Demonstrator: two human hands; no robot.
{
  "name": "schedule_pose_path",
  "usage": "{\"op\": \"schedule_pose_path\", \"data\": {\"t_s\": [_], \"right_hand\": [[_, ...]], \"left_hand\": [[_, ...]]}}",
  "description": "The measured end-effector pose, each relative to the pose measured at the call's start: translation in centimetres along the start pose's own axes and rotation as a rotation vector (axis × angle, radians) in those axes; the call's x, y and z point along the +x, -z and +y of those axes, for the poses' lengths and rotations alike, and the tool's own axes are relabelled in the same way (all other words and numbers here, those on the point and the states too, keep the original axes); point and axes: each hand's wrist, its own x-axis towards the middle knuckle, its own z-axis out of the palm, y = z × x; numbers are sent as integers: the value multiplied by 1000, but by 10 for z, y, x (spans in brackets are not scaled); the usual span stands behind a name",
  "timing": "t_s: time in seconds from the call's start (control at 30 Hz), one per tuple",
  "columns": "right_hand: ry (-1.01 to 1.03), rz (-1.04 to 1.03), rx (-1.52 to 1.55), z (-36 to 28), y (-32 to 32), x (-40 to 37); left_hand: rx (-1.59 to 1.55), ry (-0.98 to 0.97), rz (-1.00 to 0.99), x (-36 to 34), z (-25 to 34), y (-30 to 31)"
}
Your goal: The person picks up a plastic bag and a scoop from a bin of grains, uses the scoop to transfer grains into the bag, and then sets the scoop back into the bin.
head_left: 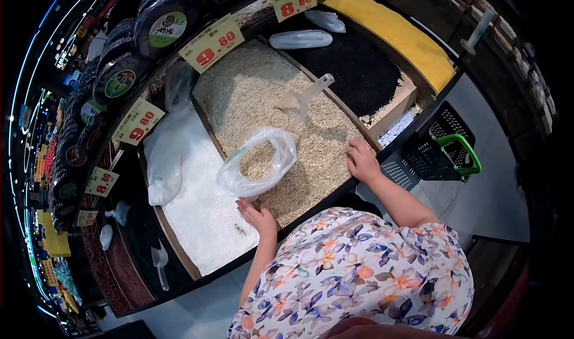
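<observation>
The right hand [362, 159] lies palm down on the pale brown grain [257, 84] at the bin's near right edge, its fingers [353, 146] loosely apart and slightly curled, pressing the grain and holding nothing. The left hand [257, 216] reaches in lower down, fingers stretched out close together, their tips at the bottom edge of a clear plastic bag [258, 162]; I cannot tell whether they pinch the film or only touch it. The bag sits on the grain just beyond the left fingertips and well to the left of the right fingers, its mouth gaping wide, its film crumpled and glossy, with grain showing inside. A clear scoop [302, 99] stands stuck in the grain beyond the bag.
</observation>
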Motion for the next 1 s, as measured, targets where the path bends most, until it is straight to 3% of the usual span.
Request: {"op": "schedule_pose_path", "data": {"t_s": [0.6, 1.0], "right_hand": [[0, -52, 16, -3, 4, -1], [18, 63, 61, 1, 5, -3]], "left_hand": [[7, 4, 29, -3, 7, 4], [-2, -35, 1, -1, 6, 3]]}}
